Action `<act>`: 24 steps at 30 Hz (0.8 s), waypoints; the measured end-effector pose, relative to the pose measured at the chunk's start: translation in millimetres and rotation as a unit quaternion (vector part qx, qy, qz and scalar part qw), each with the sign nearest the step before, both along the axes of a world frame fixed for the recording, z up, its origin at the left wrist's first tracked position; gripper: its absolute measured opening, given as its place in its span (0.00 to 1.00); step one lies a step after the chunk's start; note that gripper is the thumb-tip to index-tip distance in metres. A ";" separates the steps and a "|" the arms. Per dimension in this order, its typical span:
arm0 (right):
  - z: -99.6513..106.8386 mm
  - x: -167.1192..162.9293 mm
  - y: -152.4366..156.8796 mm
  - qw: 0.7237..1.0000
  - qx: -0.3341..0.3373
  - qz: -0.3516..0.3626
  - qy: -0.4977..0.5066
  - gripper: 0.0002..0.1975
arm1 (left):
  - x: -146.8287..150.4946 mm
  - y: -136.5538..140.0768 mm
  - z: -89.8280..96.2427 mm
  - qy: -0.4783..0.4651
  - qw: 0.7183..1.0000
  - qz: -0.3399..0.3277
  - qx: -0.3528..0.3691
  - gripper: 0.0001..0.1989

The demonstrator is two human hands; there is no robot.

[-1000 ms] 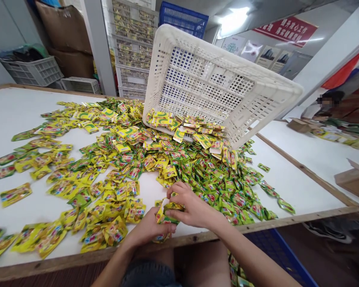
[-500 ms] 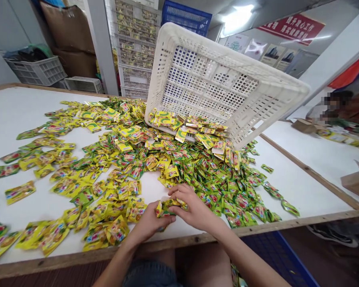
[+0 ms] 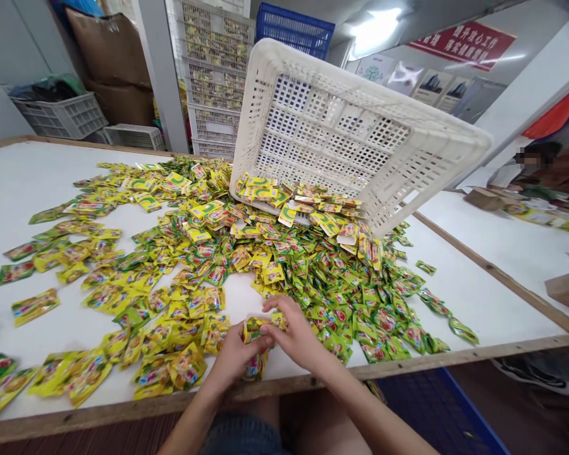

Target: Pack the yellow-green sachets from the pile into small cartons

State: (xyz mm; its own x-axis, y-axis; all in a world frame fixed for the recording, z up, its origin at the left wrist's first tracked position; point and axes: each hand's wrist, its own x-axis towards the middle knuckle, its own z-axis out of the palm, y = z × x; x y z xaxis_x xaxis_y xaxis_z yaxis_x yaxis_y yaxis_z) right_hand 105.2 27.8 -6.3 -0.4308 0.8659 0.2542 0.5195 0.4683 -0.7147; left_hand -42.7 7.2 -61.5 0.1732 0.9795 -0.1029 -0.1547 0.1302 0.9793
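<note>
Near the table's front edge, my left hand [image 3: 237, 355] is closed on small yellow-and-green packets [image 3: 255, 327]. Part of one hangs below my thumb. My right hand [image 3: 294, 335] meets it from the right, its thumb and fingers pinching the same packets at their right end. How many packets are between the hands I cannot tell. To the left lie loose yellow packets [image 3: 184, 366], and on the right a heap of green packets [image 3: 384, 316] spreads out. Behind my hands, flat yellow boxes [image 3: 289, 212] spill from a tilted white plastic crate [image 3: 389, 145].
A wooden strip edges the white table [image 3: 33, 164]. Stacked crates [image 3: 215, 82] stand behind it, topped by a blue crate [image 3: 294, 31] nearby. A blue crate [image 3: 427, 404] sits below the table at right. Another person [image 3: 526, 164] is at the far right.
My hands have shifted slightly left with the packets. The held packets are turned, and a yellow part now shows below my left thumb. The view has moved a little.
</note>
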 end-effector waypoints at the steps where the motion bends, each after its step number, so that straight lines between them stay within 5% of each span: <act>1: -0.5 1.0 -1.7 1.000 0.004 -0.022 0.014 0.08 | -0.4 -0.1 -0.2 -0.006 1.000 -0.003 -0.008 0.13; 8: -4.0 -1.2 -6.8 0.996 0.051 -0.074 -0.010 0.02 | -2.4 -2.5 -0.2 0.017 1.000 0.025 0.004 0.15; 17: -5.0 -1.8 -2.8 0.997 0.007 0.018 -0.078 0.10 | -4.5 -5.4 -3.7 0.049 0.999 0.005 0.006 0.20; 21: -14.3 1.0 -7.6 0.997 -0.064 0.009 0.037 0.04 | -7.0 -8.8 0.2 0.061 0.997 0.023 0.037 0.19; 24: -30.0 -1.6 -18.0 0.968 -0.143 -0.034 0.205 0.10 | -8.2 -12.5 2.2 0.016 0.998 0.039 0.036 0.22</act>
State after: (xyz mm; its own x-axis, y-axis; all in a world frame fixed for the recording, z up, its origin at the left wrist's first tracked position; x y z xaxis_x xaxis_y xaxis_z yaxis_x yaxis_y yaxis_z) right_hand 103.6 9.9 -36.2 -0.2834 0.9492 0.1364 0.1876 0.1944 -0.9628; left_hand -50.9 -5.3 -59.4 0.0943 0.9949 -0.0351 -0.1306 0.0473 0.9903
